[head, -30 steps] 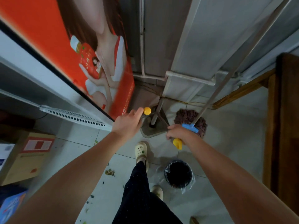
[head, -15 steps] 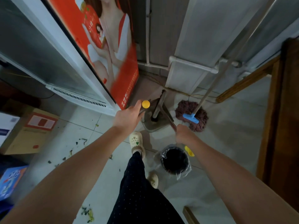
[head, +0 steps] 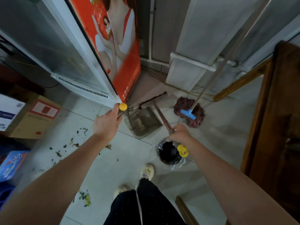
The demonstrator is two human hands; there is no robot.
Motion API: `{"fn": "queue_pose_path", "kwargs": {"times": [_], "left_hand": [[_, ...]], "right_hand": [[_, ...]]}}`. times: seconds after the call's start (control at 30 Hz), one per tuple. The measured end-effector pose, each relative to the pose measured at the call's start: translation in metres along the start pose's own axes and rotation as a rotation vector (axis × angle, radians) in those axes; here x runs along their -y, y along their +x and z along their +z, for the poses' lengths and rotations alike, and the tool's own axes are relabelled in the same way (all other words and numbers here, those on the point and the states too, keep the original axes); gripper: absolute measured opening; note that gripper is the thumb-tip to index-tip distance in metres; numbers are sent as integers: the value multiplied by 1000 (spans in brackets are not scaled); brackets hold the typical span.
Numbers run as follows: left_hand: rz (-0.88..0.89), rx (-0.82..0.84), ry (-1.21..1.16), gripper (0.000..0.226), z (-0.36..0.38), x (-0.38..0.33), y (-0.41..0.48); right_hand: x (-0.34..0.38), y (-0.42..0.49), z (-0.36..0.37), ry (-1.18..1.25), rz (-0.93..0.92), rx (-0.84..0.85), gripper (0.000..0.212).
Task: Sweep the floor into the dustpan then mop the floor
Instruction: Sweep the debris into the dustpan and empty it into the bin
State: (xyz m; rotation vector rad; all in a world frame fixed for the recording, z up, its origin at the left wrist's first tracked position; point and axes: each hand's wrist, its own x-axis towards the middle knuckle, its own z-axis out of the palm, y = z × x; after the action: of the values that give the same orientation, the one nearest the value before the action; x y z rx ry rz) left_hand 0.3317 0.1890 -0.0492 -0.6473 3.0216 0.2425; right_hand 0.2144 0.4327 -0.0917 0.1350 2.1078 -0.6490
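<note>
My left hand [head: 106, 124] grips the yellow-capped handle of the grey dustpan [head: 143, 122], whose pan rests on the tiled floor ahead of me. My right hand [head: 181, 134] holds the brown broom [head: 159, 114] by its handle, just above the yellow end cap; the broom head lies at the dustpan's far edge. A mop [head: 189, 112] with a dark red string head and blue clamp leans against the wall at the right. Green and brown litter [head: 69, 142] is scattered on the floor to my left.
A glass-door fridge with an orange poster [head: 116, 51] stands at the left. A small black bin [head: 169, 152] lined with clear plastic sits by my right hand. Cardboard boxes [head: 34, 117] are at the far left, wooden furniture [head: 276, 111] at the right.
I have stepped back from the corner. The broom and dustpan have come away from the wall towards me, and more of the littered floor shows at the left.
</note>
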Motion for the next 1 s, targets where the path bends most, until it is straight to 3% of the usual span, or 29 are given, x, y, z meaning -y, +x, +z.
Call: {"fn": "queue_pose_path", "kwargs": {"times": [0.07,0.23,0.33,0.47,0.67,1.0], "left_hand": [[-23,24,-19,34,-1,7,-18],[-108,42,-66,31,-3,32,-68],[-122,20,-64,32,-3,47,-103],[-114,12,-70,32,2,70,-156],[-263,-11,-59,32,0,102,-259],[-535,-40,-130,27,-20,139,-420]], "right_hand": [[3,-12,10,76,2,40,37],[3,-33,46,221,126,141,22],[4,-45,69,133,142,164,38],[-7,-79,114,-55,47,114,37],[-46,-116,179,-265,-33,92,57],[-49,-190,249,-293,-147,107,41]]}}
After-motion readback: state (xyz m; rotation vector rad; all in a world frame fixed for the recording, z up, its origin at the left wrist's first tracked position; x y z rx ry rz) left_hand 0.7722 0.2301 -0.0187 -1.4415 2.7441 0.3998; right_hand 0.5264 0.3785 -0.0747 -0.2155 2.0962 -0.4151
